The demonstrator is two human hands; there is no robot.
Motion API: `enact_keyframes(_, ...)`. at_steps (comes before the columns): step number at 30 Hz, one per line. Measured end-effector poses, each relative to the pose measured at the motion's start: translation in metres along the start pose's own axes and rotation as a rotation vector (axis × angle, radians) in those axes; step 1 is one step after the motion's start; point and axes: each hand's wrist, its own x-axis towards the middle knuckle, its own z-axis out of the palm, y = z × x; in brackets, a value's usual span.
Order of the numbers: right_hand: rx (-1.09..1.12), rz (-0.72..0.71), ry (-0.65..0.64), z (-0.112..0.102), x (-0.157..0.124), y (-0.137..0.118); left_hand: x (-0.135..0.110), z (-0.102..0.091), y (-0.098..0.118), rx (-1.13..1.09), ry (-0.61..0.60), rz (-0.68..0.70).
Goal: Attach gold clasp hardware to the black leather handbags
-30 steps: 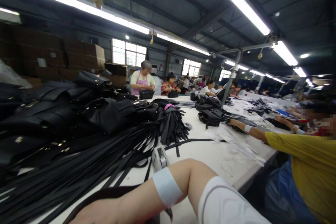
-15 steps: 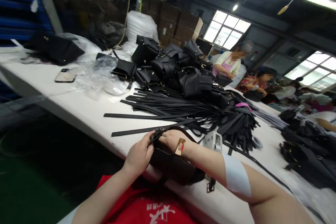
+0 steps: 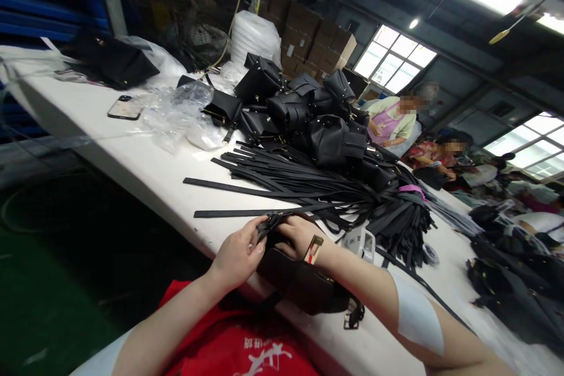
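A black handbag [image 3: 304, 282] lies tilted at the table's near edge, its opening toward me. My left hand [image 3: 238, 252] pinches the bag's rim at its left end, thumb on the near side. Inside the mouth of the bag is my right hand [image 3: 297, 236], its fingers mostly hidden by the bag and the wrist. A strap with a metal buckle [image 3: 352, 321] hangs from the bag's right end. Just beyond, a bundle of flat black straps [image 3: 282, 173] is spread over the table, tied with a pink band [image 3: 412, 189].
Black bags [image 3: 299, 106] are heaped behind the straps. Clear plastic wrap [image 3: 176, 114] and a phone [image 3: 125, 107] lie to the left on the white table [image 3: 163, 170]. A white device [image 3: 359, 244] stands by my right forearm. A co-worker [image 3: 392, 120] is at the far side.
The view has shifted slightly, moving the scene. Both hands stay at the bag's opening, and the bag has turned a little, with the buckle strap swinging out at the right.
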Motion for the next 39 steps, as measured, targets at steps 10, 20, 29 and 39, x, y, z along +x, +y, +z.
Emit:
enact_keyframes(10, 0.56, 0.279, 0.185, -0.042, -0.045, -0.024, -0.013, -0.041, -0.008, -0.504, -0.038, -0.161)
enact_keyframes(20, 0.787, 0.283, 0.216, -0.047, -0.087, -0.07, -0.008, -0.037, -0.019, -0.675, -0.106, -0.262)
enact_keyframes(29, 1.109, 0.705, 0.231, 0.006, -0.076, -0.054, -0.008, -0.035, -0.011, -0.837, -0.134, -0.381)
enact_keyframes(39, 1.343, 0.728, 0.273, 0.006, -0.074, -0.048, -0.01, -0.031, 0.006, -0.576, -0.223, -0.227)
